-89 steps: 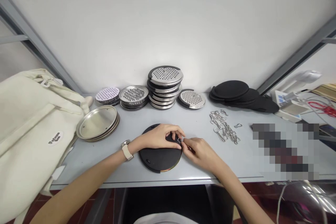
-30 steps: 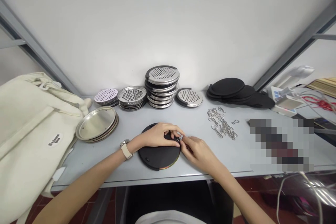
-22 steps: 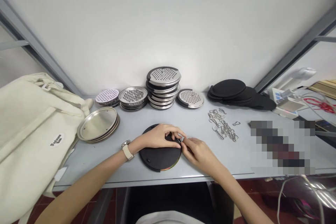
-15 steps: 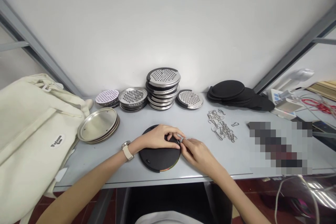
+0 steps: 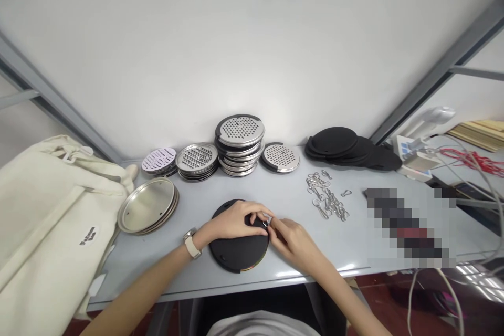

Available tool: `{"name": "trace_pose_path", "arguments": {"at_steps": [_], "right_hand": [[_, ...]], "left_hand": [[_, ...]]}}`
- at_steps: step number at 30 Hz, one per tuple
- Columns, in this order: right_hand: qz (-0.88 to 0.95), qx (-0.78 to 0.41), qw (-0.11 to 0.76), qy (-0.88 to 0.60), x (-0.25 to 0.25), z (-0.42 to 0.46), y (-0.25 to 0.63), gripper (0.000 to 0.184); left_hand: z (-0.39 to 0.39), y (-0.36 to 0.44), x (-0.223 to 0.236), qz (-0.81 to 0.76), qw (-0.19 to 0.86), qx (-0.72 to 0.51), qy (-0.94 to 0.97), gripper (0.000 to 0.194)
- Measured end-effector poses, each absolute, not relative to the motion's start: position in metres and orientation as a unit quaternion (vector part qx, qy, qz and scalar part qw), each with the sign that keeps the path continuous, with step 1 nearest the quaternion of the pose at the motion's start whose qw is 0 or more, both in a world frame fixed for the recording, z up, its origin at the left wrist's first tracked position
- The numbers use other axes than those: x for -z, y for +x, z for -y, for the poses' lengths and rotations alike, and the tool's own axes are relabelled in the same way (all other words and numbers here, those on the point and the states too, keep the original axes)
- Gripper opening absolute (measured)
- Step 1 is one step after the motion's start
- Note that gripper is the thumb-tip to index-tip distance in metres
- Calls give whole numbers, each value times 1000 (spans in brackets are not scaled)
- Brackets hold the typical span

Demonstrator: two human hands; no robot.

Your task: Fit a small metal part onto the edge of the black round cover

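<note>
Shift since earlier frames: mainly the view, with all on the desk (image 5: 283,197) now lower in it; both hands keep nearly the same pose.
Black disc (image 5: 240,253): flat on the desk before the person, near the front edge, probably for easy reach.
Left hand (image 5: 238,219): laid over the disc, fingers curled towards its right rim, seemingly to steady it; cannot tell whether this grip closes on anything.
Right hand (image 5: 291,241): thumb and forefinger closed at the rim, apparently pinching a metal clip (image 5: 266,222); a fingertip grip suits so small a part.
Loose clips (image 5: 328,200): spread right of the hands, presumably within easy reach.
Grater stacks (image 5: 241,131): along the back, seemingly sorted by kind.
Black covers (image 5: 334,142): overlapping heap, back right.
Metal plates (image 5: 146,205): piled left, beside a cream bag (image 5: 47,231).
Desk surface: grey, glossy at the front edge.
Room: plain pale wall (image 5: 252,37), grey frame posts (image 5: 433,76), reddish floor (image 5: 380,296).
</note>
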State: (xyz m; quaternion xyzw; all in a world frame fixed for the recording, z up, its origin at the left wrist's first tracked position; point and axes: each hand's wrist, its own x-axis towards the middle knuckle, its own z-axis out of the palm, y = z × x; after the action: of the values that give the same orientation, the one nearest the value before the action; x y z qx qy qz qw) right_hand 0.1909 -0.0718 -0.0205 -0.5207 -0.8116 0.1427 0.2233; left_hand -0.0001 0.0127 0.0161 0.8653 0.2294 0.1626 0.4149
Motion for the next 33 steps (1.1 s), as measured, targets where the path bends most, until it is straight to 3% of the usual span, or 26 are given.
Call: {"name": "trace_pose_path", "arguments": {"at_steps": [6,17,23,33], "right_hand": [[784,-196,231,-543,16,70,189,5],[755,-258,237,-554,19,66,191,26],[758,-291,219,-542,8,51,192,21],[840,-170,189,-479,19,-6,190,14]], "left_hand": [[-12,0,-18,-256,416,-160,858,47],[-13,-2,-16,-262,408,-150,861,42],[-20,-2,-18,-266,386,-160,869,37],[-40,-3,-16,-331,232,-218,888,22]]}}
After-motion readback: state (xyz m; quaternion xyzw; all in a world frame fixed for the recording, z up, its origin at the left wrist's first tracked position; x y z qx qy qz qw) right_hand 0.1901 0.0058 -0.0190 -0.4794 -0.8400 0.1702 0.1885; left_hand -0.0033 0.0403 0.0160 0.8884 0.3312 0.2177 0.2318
